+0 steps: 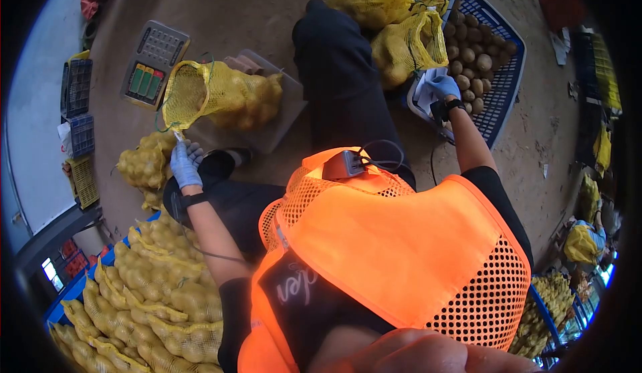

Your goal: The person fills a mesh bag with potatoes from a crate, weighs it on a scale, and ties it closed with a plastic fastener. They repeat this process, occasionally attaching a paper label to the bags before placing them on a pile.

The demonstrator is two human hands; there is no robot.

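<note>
My left hand (pixel 186 162), in a pale blue-grey glove, pinches a small white tag at the rim of a yellow mesh bag (pixel 245 102). Potatoes fill the lower part of that bag, which lies on a flat scale platform (pixel 284 120) with its mouth open toward the scale's display. At the near corner of a blue plastic basket (pixel 500 109), my gloved right hand (pixel 442 87) is closed over white slips (pixel 422 95). Loose potatoes (pixel 476 55) lie in the basket. Beside it stands another open-mouthed yellow mesh bag (pixel 409 47).
A scale display with keypad (pixel 155 63) rests on the floor. More filled mesh bags (pixel 371 4) lie beyond my right leg, and one (pixel 146 162) lies by my left hand. A blue-edged bin (pixel 160 279) of bagged potatoes stands at lower left. A person (pixel 583 240) is at far right.
</note>
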